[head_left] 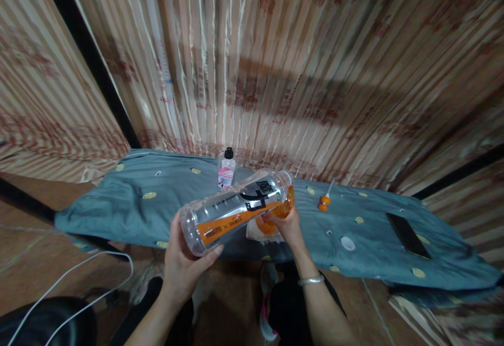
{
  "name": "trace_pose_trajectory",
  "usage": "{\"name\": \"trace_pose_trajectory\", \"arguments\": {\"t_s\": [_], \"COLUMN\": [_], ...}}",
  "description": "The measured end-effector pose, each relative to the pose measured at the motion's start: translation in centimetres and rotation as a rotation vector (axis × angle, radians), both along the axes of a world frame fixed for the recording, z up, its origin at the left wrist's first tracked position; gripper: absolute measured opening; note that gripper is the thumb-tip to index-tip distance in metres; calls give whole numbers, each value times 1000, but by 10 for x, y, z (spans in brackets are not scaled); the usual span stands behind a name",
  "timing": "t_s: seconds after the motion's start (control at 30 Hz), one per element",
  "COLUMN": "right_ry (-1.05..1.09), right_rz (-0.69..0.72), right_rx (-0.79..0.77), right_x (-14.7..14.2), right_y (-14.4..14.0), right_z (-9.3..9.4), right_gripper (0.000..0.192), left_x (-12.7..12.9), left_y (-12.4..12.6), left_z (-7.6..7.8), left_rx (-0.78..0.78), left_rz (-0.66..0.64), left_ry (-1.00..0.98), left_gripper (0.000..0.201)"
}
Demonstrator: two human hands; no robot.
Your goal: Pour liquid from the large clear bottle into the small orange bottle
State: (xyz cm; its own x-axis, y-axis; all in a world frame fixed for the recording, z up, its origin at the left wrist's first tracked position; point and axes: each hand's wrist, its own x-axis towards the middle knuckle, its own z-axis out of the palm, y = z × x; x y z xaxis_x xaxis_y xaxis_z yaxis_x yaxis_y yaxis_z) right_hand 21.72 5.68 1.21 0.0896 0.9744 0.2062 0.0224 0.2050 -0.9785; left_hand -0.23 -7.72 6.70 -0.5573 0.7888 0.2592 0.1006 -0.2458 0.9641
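Note:
My left hand is wrapped round the base of a clear plastic drink bottle with a silver and orange label. The drink bottle leans over to the right, its uncapped-looking mouth at the top of a see-through orange bottle. Whether liquid runs between them I cannot tell. Closed round the orange bottle is my right hand, a silver bangle on its wrist. A white cloth lies beneath the orange bottle, which is partly hidden. To the right lies an orange pump head with a pale tube.
A blue-grey patterned cloth covers the narrow table. On it are a small clear bottle with a black cap, a white round lid and a black phone. Striped curtains hang behind; a white cable loops at lower left.

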Motion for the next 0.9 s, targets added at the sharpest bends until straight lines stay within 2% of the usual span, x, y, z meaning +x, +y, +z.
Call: {"name": "trace_pose_trajectory", "arguments": {"t_s": [0.17,0.3,0.6,0.73,0.9], "right_ry": [-33,-32,-50,-72,8], "right_rz": [12,19,22,-24,-40], "right_rx": [-2,-41,-29,-52,-33], "right_x": [6,10,13,9,0], "right_y": [7,12,14,11,2], "right_z": [-7,-14,-20,-16,-5], "right_gripper": [79,81,75,73,64], "left_x": [-8,-11,4,4,4], "left_y": [1,0,-4,-4,-3], "left_z": [0,-2,8,8,9], "left_rx": [-63,-51,-53,-56,-54], "left_rz": [-59,-80,-2,3,2], "left_ry": [33,63,-14,-21,-12], "left_gripper": [95,95,91,91,88]}}
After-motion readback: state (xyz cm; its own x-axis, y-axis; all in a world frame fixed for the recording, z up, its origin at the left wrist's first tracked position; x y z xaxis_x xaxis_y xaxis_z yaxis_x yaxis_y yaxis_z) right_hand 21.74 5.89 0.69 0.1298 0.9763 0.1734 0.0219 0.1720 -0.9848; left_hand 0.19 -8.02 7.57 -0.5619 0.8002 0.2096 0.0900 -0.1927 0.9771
